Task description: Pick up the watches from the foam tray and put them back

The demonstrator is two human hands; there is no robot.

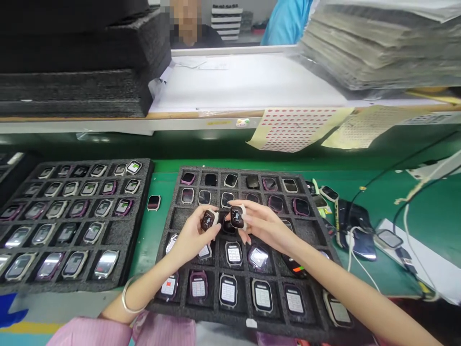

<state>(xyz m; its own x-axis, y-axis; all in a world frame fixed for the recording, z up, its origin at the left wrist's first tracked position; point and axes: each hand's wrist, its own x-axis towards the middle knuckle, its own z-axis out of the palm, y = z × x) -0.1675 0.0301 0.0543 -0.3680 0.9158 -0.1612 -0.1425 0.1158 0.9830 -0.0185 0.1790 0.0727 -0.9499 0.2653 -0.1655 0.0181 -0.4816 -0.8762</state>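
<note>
Smartwatches (236, 217), two, head view: one in the left hand (190, 234), one in the right hand (264, 221), each set of fingers closed round its case. Both above the central tray (179, 218), screens lit, lettering too small to read. Central tray's far row: six watches (230, 180). Lone watch (153, 203): one, on the green desk (163, 182), beside the left tray (114, 235). Yellow printed sheets (295, 129): two, text illegible, hanging at the shelf (173, 125).

1. Passable: benchtop strip (149, 235) between left foam tray (115, 232) and right foam tray (180, 218), around one smartwatch (153, 203).
2. Left hand (196, 235) and right hand (266, 218) block the right foam tray's middle.
3. Cables (406, 218) obstruct far right.
</note>
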